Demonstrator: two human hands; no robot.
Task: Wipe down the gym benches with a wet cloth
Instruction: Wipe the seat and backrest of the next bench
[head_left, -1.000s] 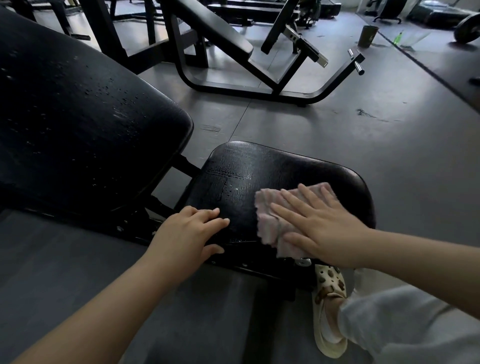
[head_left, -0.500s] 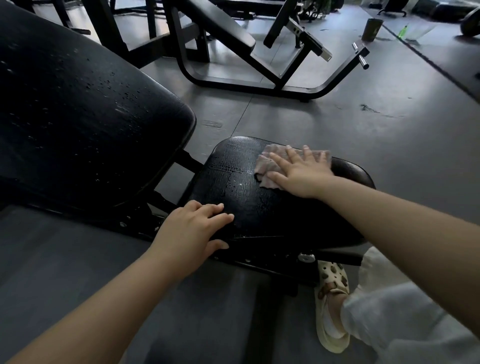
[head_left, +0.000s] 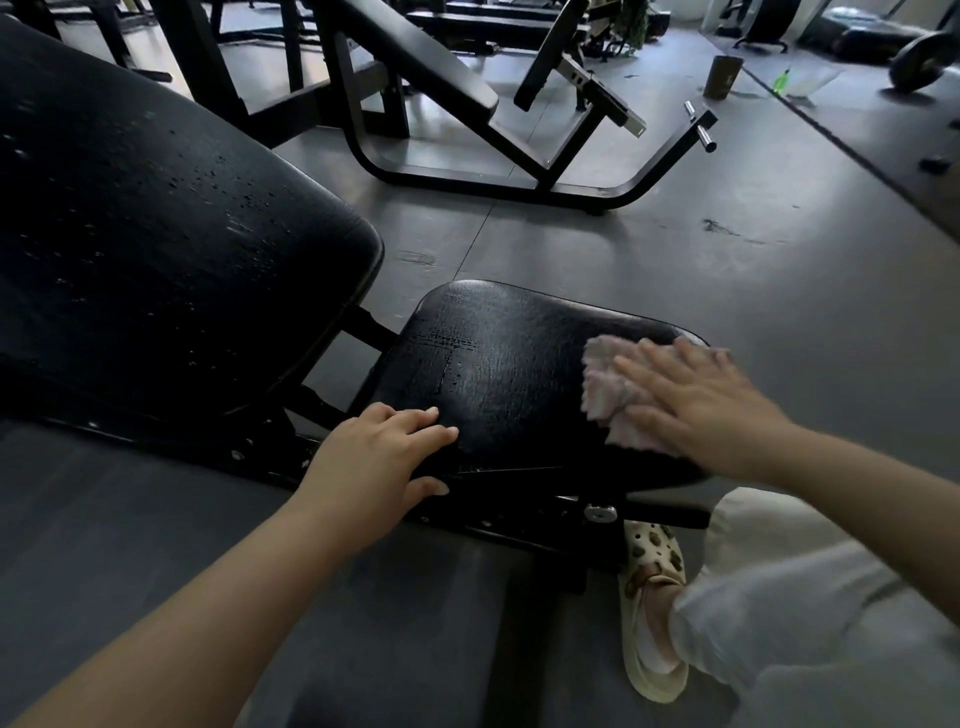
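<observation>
A black padded bench seat (head_left: 509, 364) lies in front of me, its cracked surface shining wet. My right hand (head_left: 701, 400) lies flat with straight fingers on a pink cloth (head_left: 608, 395), pressing it onto the seat's right end. My left hand (head_left: 379, 457) rests on the seat's near left edge, fingers on top and thumb under the rim. The bench's large black backrest (head_left: 156, 249) rises to the left, dotted with water drops.
Another black incline bench (head_left: 426, 57) on a curved steel frame (head_left: 519, 182) stands behind on the grey floor. A dark cup (head_left: 723, 77) and a green bottle (head_left: 781, 81) sit far right. My foot in a cream clog (head_left: 652, 613) is under the seat's right end.
My right hand has slid the cloth from the far edge of the seat back toward me and to the right end. My left hand has stayed on the near edge.
</observation>
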